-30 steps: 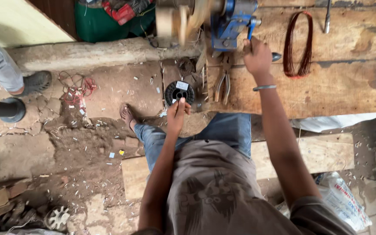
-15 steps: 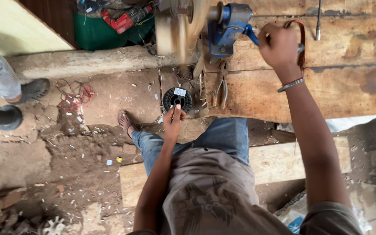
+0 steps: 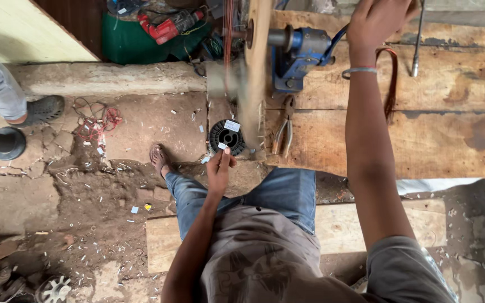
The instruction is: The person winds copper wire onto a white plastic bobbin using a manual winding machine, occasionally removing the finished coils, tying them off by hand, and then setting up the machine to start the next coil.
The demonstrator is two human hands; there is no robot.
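Big wooden counter (image 3: 450,134) up front, carrying a blue winding machine (image 3: 298,56) with a blurry spinning wooden wheel (image 3: 256,73). Right hand (image 3: 377,22) up at the far side of the machine, grip clenched on its crank. Left hand (image 3: 220,168) low and nearer the body, fingers pinched on thin wire. Black spool (image 3: 227,136) just ahead of that hand, lying flat, below the wheel.

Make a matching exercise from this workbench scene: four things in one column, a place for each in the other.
1. pliers
2. black spool
3. red drill
4. right hand

a. on the green box
b. flat on the wooden bench
c. raised at the blue winder's crank
d. just ahead of the left hand's fingertips

Pairs: 1-b, 2-d, 3-a, 4-c
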